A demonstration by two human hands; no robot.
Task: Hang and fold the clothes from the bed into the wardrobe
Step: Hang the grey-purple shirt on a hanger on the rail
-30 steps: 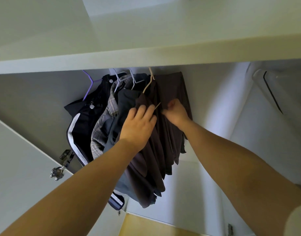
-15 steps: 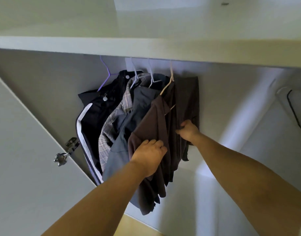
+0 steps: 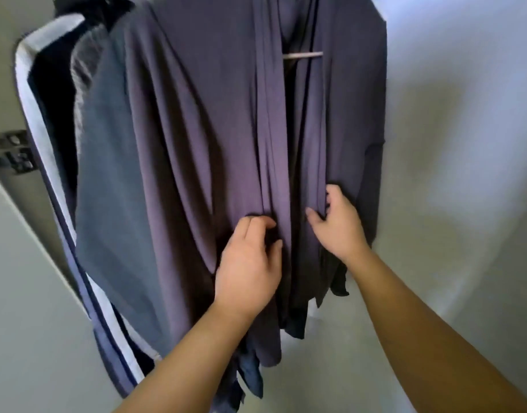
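**A:** What has been altered in the last second?

**B:** The hands have been brought down the cardigan (image 3: 196, 129). They were held close to the hanger bar (image 3: 302, 55), by the garment's shoulder. Now they are placed well below that bar, on the two front edges.

**A:** What is implied for the task?

**B:** The cardigan can be judged as already hung. It is draped from its hanger, around and below the bar, inside the wardrobe. Only the straightening of the fronts appears to be left for this piece.

**A:** How are the hands posed?

**B:** The left hand (image 3: 250, 263) is set below and left of the bar, with its fingers curled and the left front edge pinched. The right hand (image 3: 337, 228) is set below and slightly right of the bar, somewhat nearer to it. The right panel is held between its thumb and bent fingers. Both forearms are stretched up and forward.

**A:** What else is hung?

**B:** A grey shirt (image 3: 113, 189) and a striped jacket (image 3: 52, 93) are seen left of the bar, with the shirt touching the cardigan.
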